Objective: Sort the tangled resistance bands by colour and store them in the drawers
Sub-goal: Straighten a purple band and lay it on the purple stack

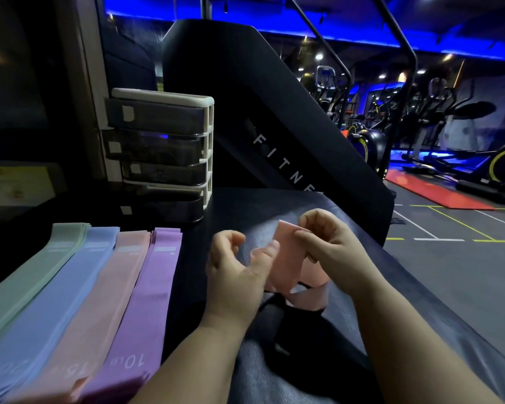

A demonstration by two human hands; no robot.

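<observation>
The mint green band, pale blue band, flat pink band and purple band are showing a smooth, matt, rubbery skin with white print. The folded pink band is looking just as matt and is bending like thin elastic sheet. The drawer frame is reading as cream plastic with a dull sheen. The drawers are gleaming as smoky, see-through glossy plastic. The black bench is catching light on a finely grained, vinyl-like padded cover.
</observation>
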